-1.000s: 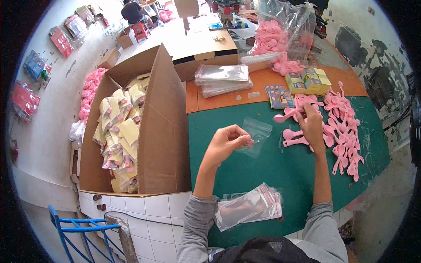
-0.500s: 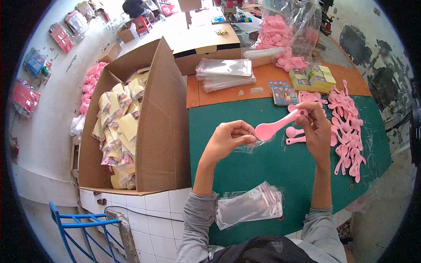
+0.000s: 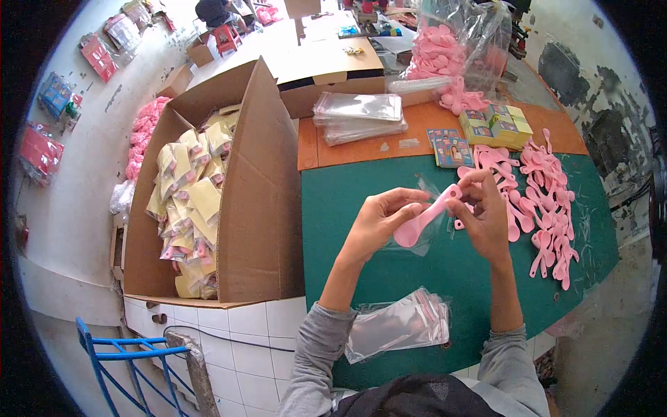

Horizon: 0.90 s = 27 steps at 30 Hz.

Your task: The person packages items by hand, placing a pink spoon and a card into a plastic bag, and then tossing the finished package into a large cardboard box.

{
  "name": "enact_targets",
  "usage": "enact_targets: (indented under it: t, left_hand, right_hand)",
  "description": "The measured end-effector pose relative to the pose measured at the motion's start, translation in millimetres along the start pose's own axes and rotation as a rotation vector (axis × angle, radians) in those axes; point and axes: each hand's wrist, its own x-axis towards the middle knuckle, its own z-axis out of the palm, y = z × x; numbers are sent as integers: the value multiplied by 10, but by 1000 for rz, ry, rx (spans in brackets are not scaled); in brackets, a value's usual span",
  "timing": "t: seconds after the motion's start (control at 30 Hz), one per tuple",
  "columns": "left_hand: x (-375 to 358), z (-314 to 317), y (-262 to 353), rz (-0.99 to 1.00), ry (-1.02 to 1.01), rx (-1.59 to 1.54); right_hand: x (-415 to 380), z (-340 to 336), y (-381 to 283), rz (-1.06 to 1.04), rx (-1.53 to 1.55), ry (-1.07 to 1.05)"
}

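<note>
A pink spoon (image 3: 419, 224) slants between my hands above the green tabletop (image 3: 333, 229), its bowl toward the lower left. My right hand (image 3: 484, 215) pinches the hole end of its handle. My left hand (image 3: 383, 221) has fingers and thumb closed at a clear plastic bag (image 3: 422, 247), which lies around or behind the spoon; exactly how far the spoon is inside is hard to tell. Below, a stack of clear bags (image 3: 399, 325) lies near the table's front edge. Many loose pink spoons (image 3: 550, 208) are heaped right of my right hand.
Left stands a large cardboard box (image 3: 260, 201) holding many filled packets. Stacked clear bags (image 3: 358, 115), picture cards (image 3: 450, 149) and yellow card bundles (image 3: 495, 127) lie at the back. A plastic sack of pink spoons (image 3: 441, 52) stands behind them. A blue metal frame (image 3: 132, 356) is lower left.
The spoon has moved down and left and tilted more steeply. My right hand has followed it leftward. The clear bag now shows spread around the spoon, and my left hand has shifted slightly right.
</note>
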Motion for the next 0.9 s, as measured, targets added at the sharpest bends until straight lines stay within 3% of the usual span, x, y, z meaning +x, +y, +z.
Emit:
enact_targets:
  t: [0.1,0.2,0.3,0.4,0.43,0.5,0.57,0.63,0.73,0.77,0.9]
  left_hand:
    - [7,-91,-115,-54,-19,134]
    - [-28,-131,11,-126,-181,57]
    - [-2,-124,-34,-25,-129,173]
    - [-20,-45,32,50,-4,-48]
    - [-19,-49,45,68,12,-81]
    - [-19,-62,70,107,47,-147]
    - [-35,-94,92,103,20,-162]
    - [-42,-125,139,99,0,-169]
    - [-57,-157,173,78,7,-166]
    - [-54,-185,170,60,16,-152]
    - [-45,-236,104,-28,-2,-161]
  right_hand:
    - [-9,13,-52,28,-41,31]
    - [-27,39,-18,-12,11,99]
    - [-54,62,23,-57,-98,14]
    - [61,109,25,-451,-151,-284]
    - [187,94,153,-452,-14,-329]
    - [562,-127,605,-202,14,-118]
    - [939,-332,1118,151,-428,132]
    - [1127,-543,2117,225,-975,102]
    - [1021,-441,2108,44,-957,260]
    - [979,-377,1831,171,-1030,248]
    - [913,-341,1724,4,-1135,525]
